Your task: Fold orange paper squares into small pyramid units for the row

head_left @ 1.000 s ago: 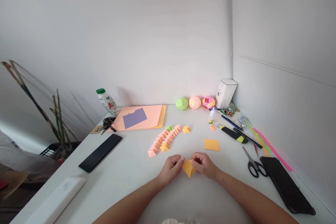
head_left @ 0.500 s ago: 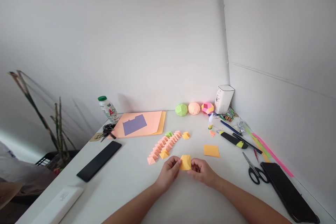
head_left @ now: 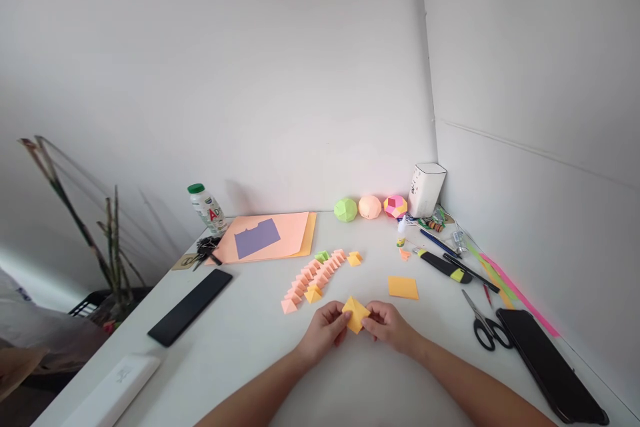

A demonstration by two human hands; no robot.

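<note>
Between my hands is a small orange-yellow folded paper (head_left: 355, 315), turned with one corner pointing away from me and creases across it. My left hand (head_left: 327, 331) pinches its left corner, thumb on top. On the right corner my right hand (head_left: 389, 325) is closed, thumb and finger on the edge. Beyond them lie two rows of peach folded paper pieces (head_left: 306, 280), with a green piece (head_left: 321, 256) and an orange piece (head_left: 313, 293) among them. Another orange folded piece (head_left: 355, 259) sits apart. A flat orange paper square (head_left: 403, 287) lies to the right.
Three paper balls (head_left: 370, 207) stand along the back wall. Scissors (head_left: 486, 327), a cutter knife (head_left: 445, 265) and a black phone (head_left: 550, 363) lie on the right. Left are paper sheets (head_left: 295, 230), keys (head_left: 205, 250), a bottle (head_left: 206, 209) and a flat black object (head_left: 191, 307).
The held paper has been turned from square-on to corner-up, like a diamond. My right thumb has come over its right corner; both hands stay in the same place.
</note>
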